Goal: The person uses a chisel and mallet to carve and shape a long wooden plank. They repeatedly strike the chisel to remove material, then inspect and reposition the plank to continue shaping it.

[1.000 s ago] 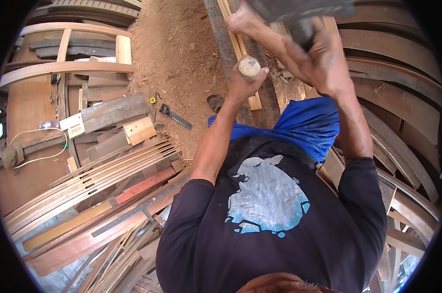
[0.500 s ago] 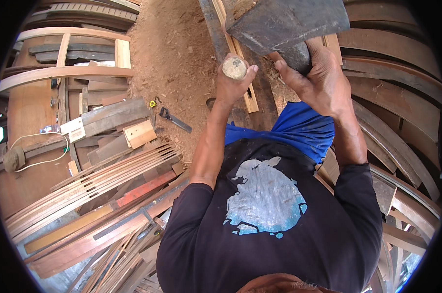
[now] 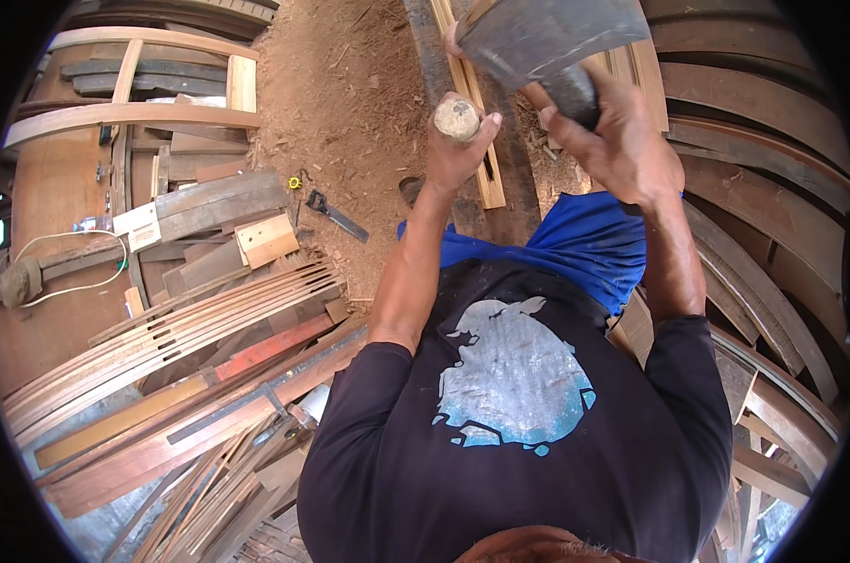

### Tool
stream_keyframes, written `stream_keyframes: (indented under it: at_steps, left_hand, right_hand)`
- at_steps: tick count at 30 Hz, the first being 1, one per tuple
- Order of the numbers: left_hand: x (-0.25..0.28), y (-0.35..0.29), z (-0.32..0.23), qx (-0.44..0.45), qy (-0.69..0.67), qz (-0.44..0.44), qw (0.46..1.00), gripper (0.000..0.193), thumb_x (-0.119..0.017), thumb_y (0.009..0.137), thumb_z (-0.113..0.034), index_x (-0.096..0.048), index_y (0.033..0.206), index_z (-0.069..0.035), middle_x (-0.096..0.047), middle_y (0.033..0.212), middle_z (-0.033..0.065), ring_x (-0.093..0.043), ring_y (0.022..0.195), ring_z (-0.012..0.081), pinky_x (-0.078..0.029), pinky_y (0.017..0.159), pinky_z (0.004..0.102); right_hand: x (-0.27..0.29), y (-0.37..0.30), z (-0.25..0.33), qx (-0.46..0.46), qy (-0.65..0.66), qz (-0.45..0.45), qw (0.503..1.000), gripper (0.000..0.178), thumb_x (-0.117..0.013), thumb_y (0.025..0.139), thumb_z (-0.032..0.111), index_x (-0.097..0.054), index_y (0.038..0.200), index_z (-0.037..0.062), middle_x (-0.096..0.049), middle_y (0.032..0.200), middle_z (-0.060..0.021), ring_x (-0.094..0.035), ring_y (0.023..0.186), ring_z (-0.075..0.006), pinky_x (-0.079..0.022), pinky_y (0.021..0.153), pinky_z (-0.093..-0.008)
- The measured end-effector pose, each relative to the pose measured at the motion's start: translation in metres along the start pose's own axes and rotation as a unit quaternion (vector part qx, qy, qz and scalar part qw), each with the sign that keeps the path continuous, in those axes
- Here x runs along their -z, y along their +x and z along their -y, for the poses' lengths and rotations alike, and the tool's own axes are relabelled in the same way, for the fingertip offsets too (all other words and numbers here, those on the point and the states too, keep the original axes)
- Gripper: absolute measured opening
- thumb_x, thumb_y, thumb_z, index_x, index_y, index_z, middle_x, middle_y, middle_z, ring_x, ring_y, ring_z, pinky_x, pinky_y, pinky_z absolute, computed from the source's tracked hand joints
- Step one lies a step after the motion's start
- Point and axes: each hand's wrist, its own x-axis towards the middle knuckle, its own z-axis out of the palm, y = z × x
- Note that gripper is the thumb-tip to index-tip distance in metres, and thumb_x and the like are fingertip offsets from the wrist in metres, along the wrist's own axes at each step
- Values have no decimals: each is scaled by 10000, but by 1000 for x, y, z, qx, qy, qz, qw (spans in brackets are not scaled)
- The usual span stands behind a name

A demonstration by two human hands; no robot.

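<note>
My left hand (image 3: 455, 159) is closed around an upright chisel handle with a pale, round, worn top (image 3: 457, 119); its blade is hidden below the hand. Under it runs a narrow, light wooden strip (image 3: 492, 194) with a dark slot cut into it. My right hand (image 3: 622, 141) grips the thick dark handle of a mallet (image 3: 551, 42). The big grey-black mallet head hangs above and to the right of the chisel, not touching it, and covers part of the strip.
Sawdust and shavings cover the floor (image 3: 321, 94), where a small handsaw (image 3: 338, 218) and a yellow tape measure (image 3: 295, 182) lie. Stacked slotted strips (image 3: 176, 333) and boards fill the left. Curved planks (image 3: 763, 202) line the right.
The mallet has shifted slightly away from me and looks a little smaller, its head edge turned. My left hand still holds the chisel over the strip. The whole view has shifted slightly.
</note>
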Motion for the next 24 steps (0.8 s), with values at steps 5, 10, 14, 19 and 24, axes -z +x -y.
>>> stream_keyframes:
  at_steps: [5,10,14,19,24]
  left_hand:
    - [2,-5,-13,51,-39,-34,997,229,-791,855,-120,-576,873,-43,-612,744,16,-579,690,110,-498,659,288]
    - [-2,-14,0,37,-18,-6,999,217,-752,893,-65,-547,960,-75,-598,837,-7,-552,745,63,-485,673,250]
    - [-8,-14,0,28,33,28,999,196,-769,882,-82,-582,937,-58,-612,843,-6,-561,755,68,-489,677,259]
    - [-6,-19,-1,72,-15,46,996,184,-770,878,-79,-593,919,-51,-607,857,-4,-565,785,69,-478,688,263]
    - [-11,-11,-21,30,-17,6,999,216,-786,866,-94,-575,869,-49,-601,731,-24,-541,674,64,-469,619,257]
  right_hand:
    - [9,-2,0,115,21,-84,990,444,-748,910,110,-589,1296,-40,-708,931,-30,-604,763,-113,-531,690,-307]
    - [-9,8,-5,71,-16,-51,996,375,-723,908,115,-606,1230,-37,-689,822,-138,-643,712,-173,-532,668,-341]
    - [-25,18,-50,75,-197,42,977,366,-716,839,75,-621,1176,-31,-700,884,-176,-682,779,-241,-543,719,-381]
    - [-22,12,-28,155,-128,30,979,430,-720,834,45,-618,1246,-18,-707,935,-163,-678,829,-242,-541,779,-361]
    - [2,8,6,78,-33,-23,996,435,-714,838,58,-631,1261,4,-716,911,-221,-720,845,-289,-543,792,-386]
